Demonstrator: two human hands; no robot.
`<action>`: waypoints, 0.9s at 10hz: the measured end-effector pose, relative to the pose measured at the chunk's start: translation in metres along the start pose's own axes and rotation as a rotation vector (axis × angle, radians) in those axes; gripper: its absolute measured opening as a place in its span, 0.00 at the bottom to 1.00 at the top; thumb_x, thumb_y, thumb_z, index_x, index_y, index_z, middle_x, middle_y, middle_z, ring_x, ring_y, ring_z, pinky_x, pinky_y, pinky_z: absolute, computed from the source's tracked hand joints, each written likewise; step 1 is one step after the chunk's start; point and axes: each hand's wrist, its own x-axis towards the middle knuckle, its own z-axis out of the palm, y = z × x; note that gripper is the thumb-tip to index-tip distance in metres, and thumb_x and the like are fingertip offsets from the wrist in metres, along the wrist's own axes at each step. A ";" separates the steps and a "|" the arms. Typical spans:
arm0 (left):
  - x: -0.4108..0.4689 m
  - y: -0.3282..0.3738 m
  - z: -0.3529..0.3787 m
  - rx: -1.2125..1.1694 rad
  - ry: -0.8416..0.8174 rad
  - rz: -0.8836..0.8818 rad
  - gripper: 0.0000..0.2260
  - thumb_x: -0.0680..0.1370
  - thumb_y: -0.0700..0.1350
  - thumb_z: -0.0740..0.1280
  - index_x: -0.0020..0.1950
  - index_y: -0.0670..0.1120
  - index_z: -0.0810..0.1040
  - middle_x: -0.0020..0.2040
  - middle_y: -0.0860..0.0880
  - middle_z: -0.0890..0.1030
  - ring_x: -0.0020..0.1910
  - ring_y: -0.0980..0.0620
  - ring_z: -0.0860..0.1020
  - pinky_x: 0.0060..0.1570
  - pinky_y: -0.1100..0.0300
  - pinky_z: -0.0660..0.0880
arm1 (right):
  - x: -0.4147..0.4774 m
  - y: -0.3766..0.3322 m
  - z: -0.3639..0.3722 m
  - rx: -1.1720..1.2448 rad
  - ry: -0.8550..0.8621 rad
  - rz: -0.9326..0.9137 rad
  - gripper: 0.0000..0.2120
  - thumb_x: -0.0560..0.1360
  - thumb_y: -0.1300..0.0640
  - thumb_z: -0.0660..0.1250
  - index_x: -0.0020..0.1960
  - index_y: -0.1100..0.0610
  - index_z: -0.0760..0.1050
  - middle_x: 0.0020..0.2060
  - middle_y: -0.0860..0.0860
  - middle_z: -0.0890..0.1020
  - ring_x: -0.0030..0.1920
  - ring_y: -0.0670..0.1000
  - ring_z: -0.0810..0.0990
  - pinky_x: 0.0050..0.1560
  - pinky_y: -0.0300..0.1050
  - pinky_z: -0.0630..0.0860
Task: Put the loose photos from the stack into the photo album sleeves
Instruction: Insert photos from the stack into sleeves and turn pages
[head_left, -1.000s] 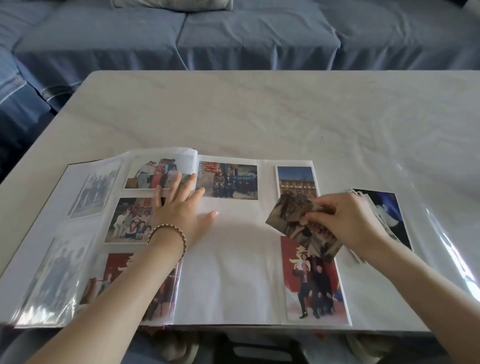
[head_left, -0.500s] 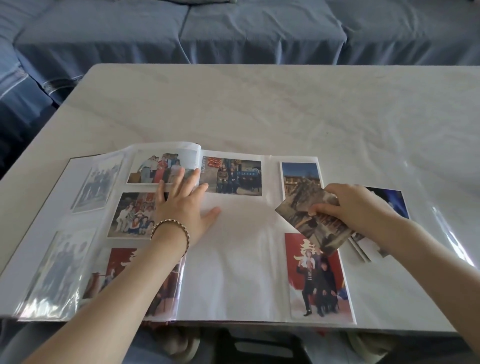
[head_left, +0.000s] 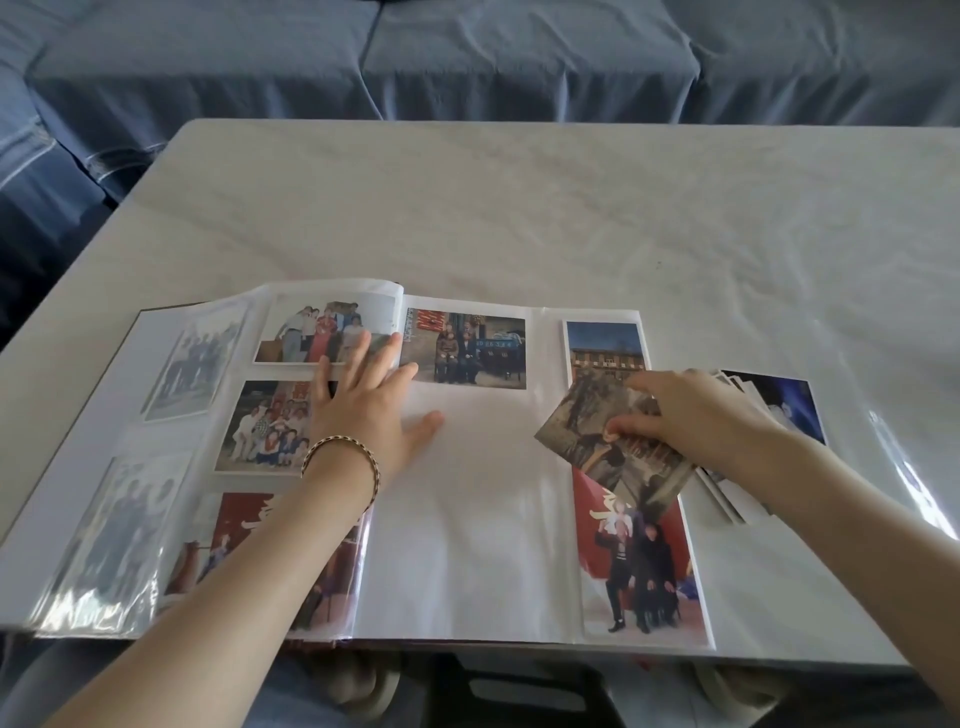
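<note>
The right hand (head_left: 701, 415) pinches a tilted photo (head_left: 631, 462), seemingly over the album (head_left: 467, 519).

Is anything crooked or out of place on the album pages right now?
Only the loose photo, pinched by the right hand, sits askew: it lies tilted across the right column of the album, overlapping the sleeved photos there.

Left hand (head_left: 370, 415) flat — right hand (head_left: 701, 415) curled

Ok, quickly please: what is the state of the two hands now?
Left hand: open, fingers flat on the white open photo album.
Right hand: pinches a dark, tilted loose photo print above the album.
</note>
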 end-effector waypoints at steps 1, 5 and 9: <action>0.000 0.001 0.000 -0.015 0.004 0.003 0.28 0.77 0.64 0.55 0.74 0.56 0.59 0.77 0.58 0.41 0.74 0.56 0.36 0.71 0.48 0.35 | 0.003 -0.008 0.008 0.174 -0.173 -0.104 0.20 0.70 0.40 0.68 0.57 0.48 0.75 0.36 0.43 0.78 0.33 0.43 0.79 0.31 0.36 0.75; -0.002 0.001 0.000 -0.032 0.023 -0.003 0.28 0.76 0.65 0.56 0.74 0.56 0.60 0.77 0.59 0.43 0.75 0.57 0.37 0.71 0.49 0.35 | 0.031 -0.015 0.014 0.202 -0.006 -0.145 0.27 0.65 0.33 0.68 0.60 0.44 0.74 0.39 0.38 0.74 0.39 0.43 0.72 0.36 0.38 0.68; -0.003 0.001 0.001 -0.033 0.027 -0.005 0.27 0.76 0.64 0.56 0.73 0.56 0.61 0.77 0.59 0.43 0.74 0.57 0.37 0.71 0.49 0.36 | -0.034 0.034 0.037 1.171 -0.083 0.137 0.14 0.69 0.67 0.71 0.51 0.54 0.75 0.35 0.53 0.85 0.37 0.51 0.84 0.34 0.37 0.79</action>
